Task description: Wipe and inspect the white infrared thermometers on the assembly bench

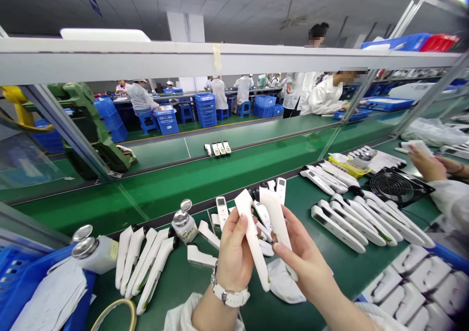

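Observation:
My left hand (234, 255), with a white watch on its wrist, is closed around a white handheld thermometer (255, 245). In my right hand (306, 253) is a second white thermometer (274, 216), tilted beside the first with a narrow gap between. Both have their smooth sides toward me, dark tips at the upper end. Just beyond my hands, more thermometers, one with a display (222, 210), lie partly hidden. A crumpled white cloth (287, 284) rests on the bench under my right hand. Left of my hands is a row of thermometers (146, 260) with slightly parted housings.
Metal-topped pump bottles (185, 226) stand left. A tape roll (115, 316) lies near the front edge. Blue bin (18, 277) holds papers. Thermometer rows (340, 218), a black fan (394, 184) and a co-worker's hands (427, 162) are right. Beyond runs a green conveyor (164, 187).

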A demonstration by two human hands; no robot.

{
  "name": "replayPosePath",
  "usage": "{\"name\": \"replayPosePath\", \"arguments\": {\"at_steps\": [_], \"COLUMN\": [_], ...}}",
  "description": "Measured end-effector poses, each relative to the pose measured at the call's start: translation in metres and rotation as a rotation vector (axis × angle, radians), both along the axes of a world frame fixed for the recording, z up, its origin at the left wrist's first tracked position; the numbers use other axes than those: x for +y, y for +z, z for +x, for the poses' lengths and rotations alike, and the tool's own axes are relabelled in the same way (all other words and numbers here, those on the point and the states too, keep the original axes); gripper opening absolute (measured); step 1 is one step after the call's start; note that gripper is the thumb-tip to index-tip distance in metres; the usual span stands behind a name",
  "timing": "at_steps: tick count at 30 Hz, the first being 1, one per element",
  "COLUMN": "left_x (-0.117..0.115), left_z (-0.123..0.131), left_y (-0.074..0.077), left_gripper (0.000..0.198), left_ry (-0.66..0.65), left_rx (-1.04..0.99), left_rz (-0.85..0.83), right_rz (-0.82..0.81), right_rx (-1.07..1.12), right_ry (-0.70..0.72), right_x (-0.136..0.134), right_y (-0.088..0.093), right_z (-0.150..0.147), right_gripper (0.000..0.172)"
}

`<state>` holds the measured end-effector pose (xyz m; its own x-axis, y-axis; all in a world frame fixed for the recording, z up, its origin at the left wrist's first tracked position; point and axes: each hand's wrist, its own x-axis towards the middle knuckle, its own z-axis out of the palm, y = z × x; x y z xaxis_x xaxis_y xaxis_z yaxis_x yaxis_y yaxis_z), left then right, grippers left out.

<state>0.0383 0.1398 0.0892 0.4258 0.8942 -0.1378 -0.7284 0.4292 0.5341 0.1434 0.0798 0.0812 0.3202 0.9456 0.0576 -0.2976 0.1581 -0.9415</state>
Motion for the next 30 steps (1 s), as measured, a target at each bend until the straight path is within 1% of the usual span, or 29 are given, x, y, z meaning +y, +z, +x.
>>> {"name": "replayPosePath", "arguments": {"at_steps": [6,13,18,20,22,26,30], "left_x": [0.000,-0.001,0.001,0.003,0.004,0.004,0.002], "left_z": [0.000,0.000,0.001,0.001,0.001,0.000,-0.001], "left_y": [0.001,0.000,0.000,0.001,0.001,0.003,0.006], "left_gripper": [0.023,0.026,0.022,0.025,0.027,0.029,0.030], "left_ry": [0.007,-0.006,-0.011,-0.022,-0.031,-0.040,-0.046], "left_rx": [-0.055,-0.051,-0.075,-0.082,-0.089,-0.098,-0.104], "left_rz": [0.014,0.002,-0.062,-0.083,-0.097,-0.119,-0.123], "right_rz": [-0.006,-0.037,-0.064,-0.071,-0.064,-0.022,-0.008], "right_rx": [0.116,0.128,0.134,0.131,0.139,0.193,0.192], "right_ry": [0.035,0.034,0.039,0.054,0.068,0.071,0.029], "right_x": [-0.001,-0.001,-0.002,-0.001,-0.001,0.001,0.000], "right_y": [-0.004,-0.008,-0.010,-0.011,-0.010,-0.007,-0.005], "right_z": [0.000,0.002,0.004,0.005,0.005,0.004,0.004], "right_gripper": [0.053,0.060,0.062,0.063,0.061,0.052,0.050]}}
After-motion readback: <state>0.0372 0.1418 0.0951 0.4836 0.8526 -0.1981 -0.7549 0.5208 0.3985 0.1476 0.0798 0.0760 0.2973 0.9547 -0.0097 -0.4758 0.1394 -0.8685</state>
